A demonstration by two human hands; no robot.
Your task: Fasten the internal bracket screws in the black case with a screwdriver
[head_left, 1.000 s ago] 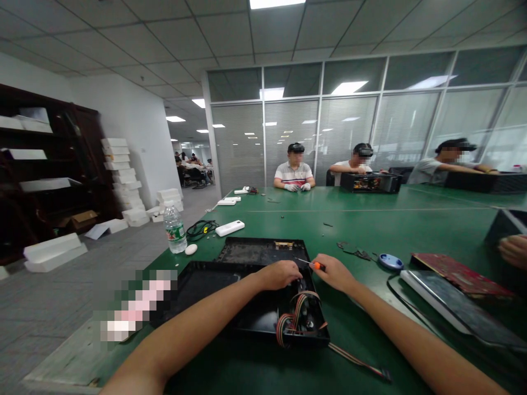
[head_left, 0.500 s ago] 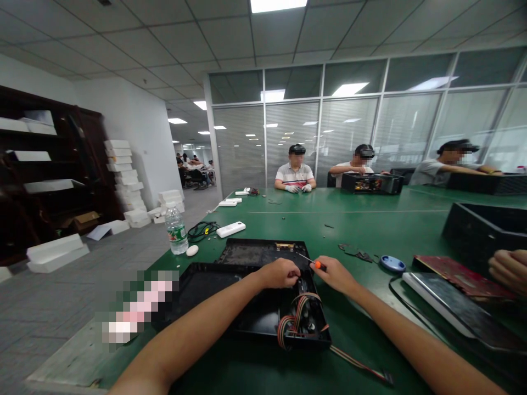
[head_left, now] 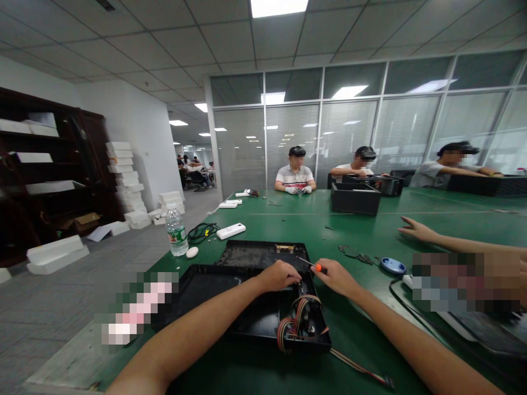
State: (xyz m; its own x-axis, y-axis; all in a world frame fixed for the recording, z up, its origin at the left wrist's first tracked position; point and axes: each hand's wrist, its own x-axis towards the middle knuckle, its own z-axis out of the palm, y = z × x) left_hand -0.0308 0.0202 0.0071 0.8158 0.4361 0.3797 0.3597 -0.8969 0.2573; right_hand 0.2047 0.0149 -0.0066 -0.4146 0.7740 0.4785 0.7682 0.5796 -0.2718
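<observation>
A screwdriver (head_left: 320, 268) with an orange and black handle is gripped in my right hand (head_left: 341, 278); its thin shaft points up and to the left. My left hand (head_left: 281, 276) is closed, its fingertips down at the right part of an open black casing (head_left: 257, 318). What those fingers hold, if anything, is hidden. Striped ribbon wires (head_left: 287, 331) loop over the casing's right end, and one loose cable (head_left: 362, 368) trails onto the table. Behind the casing lies a black panel (head_left: 247, 253) with a brass-coloured bracket (head_left: 285, 249) on it.
On the left stand a water bottle (head_left: 177, 235), a white power bank (head_left: 231, 231) and a black cable (head_left: 201, 231). A blue round dish (head_left: 393, 266) lies right of my hand. A co-worker's arm (head_left: 444, 240) reaches in from the right. A black box (head_left: 355, 199) sits across the table.
The black box has gone from the right side to the far side of the table. A co-worker's hand now stretches out over the table. My own hands have hardly moved.
</observation>
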